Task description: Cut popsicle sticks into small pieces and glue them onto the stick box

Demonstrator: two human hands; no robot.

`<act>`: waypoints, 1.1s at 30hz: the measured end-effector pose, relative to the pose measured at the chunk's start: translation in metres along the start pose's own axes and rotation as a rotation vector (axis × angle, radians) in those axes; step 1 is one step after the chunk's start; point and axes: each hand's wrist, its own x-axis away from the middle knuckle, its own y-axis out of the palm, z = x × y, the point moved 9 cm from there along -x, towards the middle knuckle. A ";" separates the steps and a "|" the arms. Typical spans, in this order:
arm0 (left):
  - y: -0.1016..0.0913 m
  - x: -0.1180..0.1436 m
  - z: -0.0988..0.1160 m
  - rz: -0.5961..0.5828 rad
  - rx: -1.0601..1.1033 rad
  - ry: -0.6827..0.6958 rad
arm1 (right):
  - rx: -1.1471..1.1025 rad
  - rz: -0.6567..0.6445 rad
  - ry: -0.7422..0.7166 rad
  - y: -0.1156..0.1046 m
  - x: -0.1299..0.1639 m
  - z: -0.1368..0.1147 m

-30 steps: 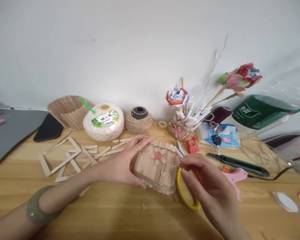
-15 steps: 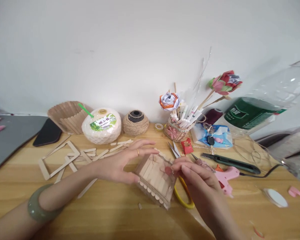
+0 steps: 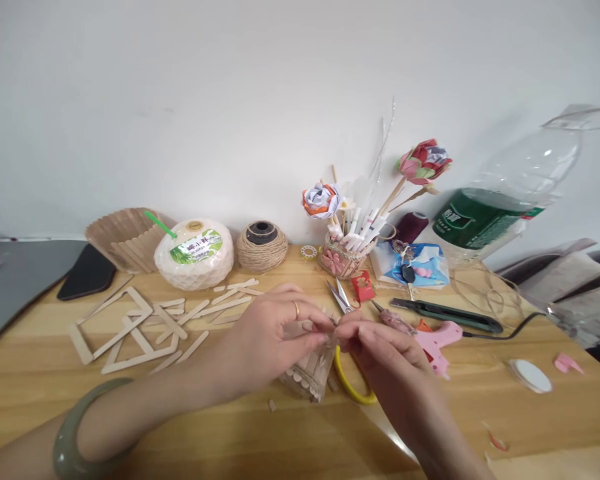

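My left hand point(image 3: 267, 333), with a gold ring and a green bangle on the wrist, grips a small holder point(image 3: 307, 370) faced with wooden craft sticks, tilted on the wooden table point(image 3: 230, 427). My right hand point(image 3: 380, 347) meets it at the holder's upper edge, fingertips pinched together there; what they pinch is hidden. Yellow-handled scissors point(image 3: 347, 387) lie just under my right hand.
Loose craft sticks and stick frames point(image 3: 130, 323) lie at the left. Along the wall stand a stick basket point(image 3: 120, 237), a wrapped coconut point(image 3: 194, 252), a twine ball point(image 3: 261, 245), a jar of paper flowers point(image 3: 343, 257) and a clear bottle point(image 3: 500, 207). A pink glue gun point(image 3: 437, 340), small scissors point(image 3: 339, 297) and a cutter point(image 3: 447, 312) lie at the right.
The holder has turned, so its flowered face is hidden behind my hands. Both hands closed in on its top edge. The view shifted right.
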 end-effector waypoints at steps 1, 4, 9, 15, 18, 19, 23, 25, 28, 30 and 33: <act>0.002 -0.001 0.001 0.004 -0.013 -0.012 | -0.006 0.000 -0.001 0.000 0.001 -0.001; 0.005 -0.002 0.003 0.026 -0.036 -0.036 | -0.012 -0.012 -0.005 -0.001 0.002 -0.003; 0.007 -0.002 0.002 0.075 -0.043 -0.088 | -0.008 -0.031 -0.015 -0.003 0.004 -0.001; 0.010 -0.004 -0.009 0.045 0.033 -0.253 | 0.136 0.012 -0.050 -0.016 0.006 0.001; 0.010 -0.003 -0.018 0.001 0.084 -0.356 | 0.198 0.145 -0.074 -0.036 0.004 -0.002; 0.009 -0.003 -0.020 -0.011 0.094 -0.374 | 0.209 0.219 -0.076 -0.046 0.004 -0.003; 0.005 0.000 -0.024 -0.031 0.095 -0.402 | 0.284 0.456 -0.184 -0.073 0.011 -0.018; 0.007 0.000 -0.025 -0.049 0.093 -0.410 | 0.445 0.397 -0.307 -0.063 0.014 -0.032; 0.013 -0.001 -0.024 -0.070 0.108 -0.416 | 0.729 0.163 -0.531 -0.022 0.021 -0.050; 0.018 -0.003 -0.021 -0.079 0.124 -0.416 | 0.837 0.068 -0.661 0.000 0.028 -0.058; 0.025 -0.006 -0.013 -0.137 0.153 -0.379 | 0.893 0.057 -0.758 0.012 0.032 -0.065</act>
